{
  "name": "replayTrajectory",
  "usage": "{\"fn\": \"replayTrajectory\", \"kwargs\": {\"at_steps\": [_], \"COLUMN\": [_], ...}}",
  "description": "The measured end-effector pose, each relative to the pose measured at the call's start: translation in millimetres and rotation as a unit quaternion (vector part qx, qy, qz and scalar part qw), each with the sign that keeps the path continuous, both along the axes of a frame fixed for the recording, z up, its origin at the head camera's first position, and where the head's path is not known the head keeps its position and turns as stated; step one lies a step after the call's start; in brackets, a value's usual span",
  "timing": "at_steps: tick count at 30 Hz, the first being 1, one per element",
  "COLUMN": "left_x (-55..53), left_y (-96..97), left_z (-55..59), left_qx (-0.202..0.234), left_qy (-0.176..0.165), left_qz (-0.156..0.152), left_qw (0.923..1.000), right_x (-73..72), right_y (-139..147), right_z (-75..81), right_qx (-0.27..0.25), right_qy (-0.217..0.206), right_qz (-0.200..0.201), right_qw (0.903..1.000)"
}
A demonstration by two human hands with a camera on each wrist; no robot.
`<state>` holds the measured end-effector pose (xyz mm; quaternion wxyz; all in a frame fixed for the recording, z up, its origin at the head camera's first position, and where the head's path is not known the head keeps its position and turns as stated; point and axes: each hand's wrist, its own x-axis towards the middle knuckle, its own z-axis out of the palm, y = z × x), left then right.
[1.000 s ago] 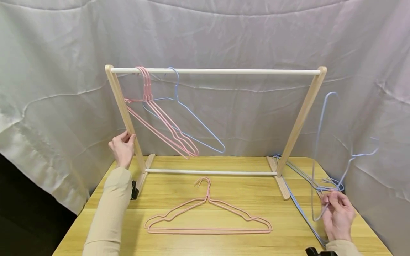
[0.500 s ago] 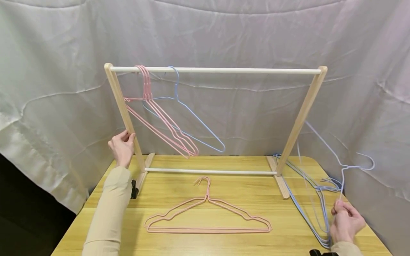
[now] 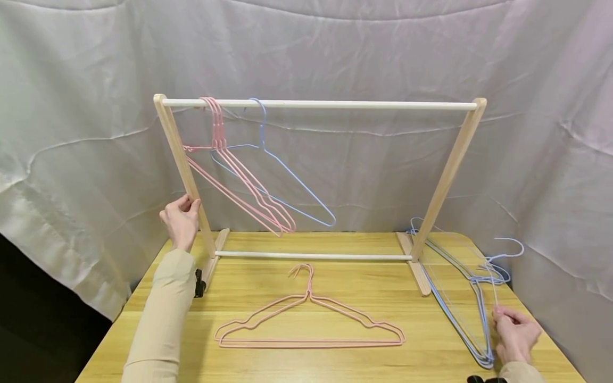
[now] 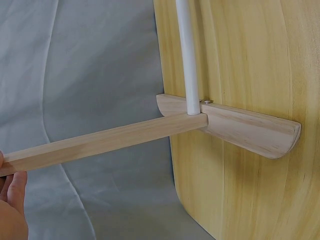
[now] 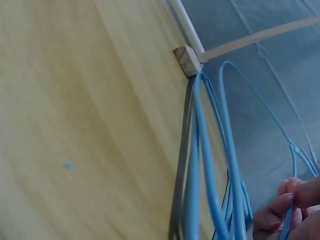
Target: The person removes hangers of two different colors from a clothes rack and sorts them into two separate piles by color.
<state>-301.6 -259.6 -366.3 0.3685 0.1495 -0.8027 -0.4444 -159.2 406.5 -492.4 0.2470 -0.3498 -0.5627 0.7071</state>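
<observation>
Matt wooden rack point(image 3: 447, 181), smooth plastic-looking hangers point(image 3: 311, 347), smooth wood-grained tabletop point(image 3: 373, 287), satiny, wrinkled cloth curtain point(image 3: 354, 53).

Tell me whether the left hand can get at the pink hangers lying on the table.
Probably yes: the pink hangers on the table lie uncovered, though the left hand holds the rack's left post and would likely have to let go first.

Blue hangers point(image 5: 230, 145), pink hangers point(image 3: 218, 130)
</observation>
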Motion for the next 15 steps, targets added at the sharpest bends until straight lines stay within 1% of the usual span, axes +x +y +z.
{"fn": "replayTrajectory", "kwargs": {"at_steps": [6, 9, 11, 15], "left_x": [1.0, 1.1, 0.9, 1.2], "left_y": [0.2, 0.7, 0.8, 0.6], "left_z": [-0.6, -0.2, 0.0, 0.1], "left_qx": [0.004, 0.004, 0.004, 0.009], "left_qy": [0.000, 0.003, 0.005, 0.006], "left_qz": [-0.006, -0.007, -0.008, -0.011], "left_qw": [1.0000, 1.0000, 0.9999, 0.9999], "right_x": [0.3, 0.4, 0.5, 1.6], "right_y": [3.0, 4.3, 5.1, 6.7], "right_z": [-6.0, -7.2, -8.2, -10.4], "right_qx": [0.053, 0.084, 0.095, 0.116], "right_qy": [-0.054, -0.084, -0.095, -0.117], "right_qz": [0.023, 0.033, 0.036, 0.055], "right_qw": [0.9969, 0.9924, 0.9903, 0.9849]}}
